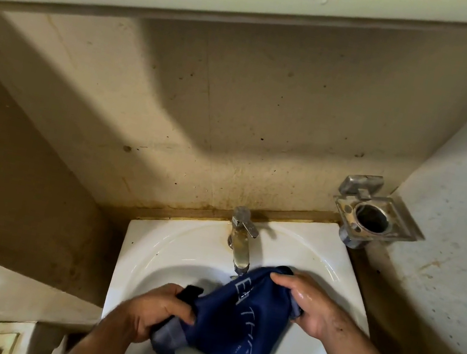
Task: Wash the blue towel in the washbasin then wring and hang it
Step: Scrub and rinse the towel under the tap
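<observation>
The blue towel [234,323], dark and printed with pale letters, is stretched over the bowl of the white washbasin [182,249], just below the spout of the metal tap [240,246] at the basin's back edge. The left hand [151,315] clenches one bunched end near the basin's front left; the right hand [306,305], wet and glistening, grips the other end toward the right edge. A metal holder [375,217] is fixed to the wall beyond the back right corner.

Dark blue towel [235,320] with white lettering, bunched above the white washbasin [170,246]
</observation>
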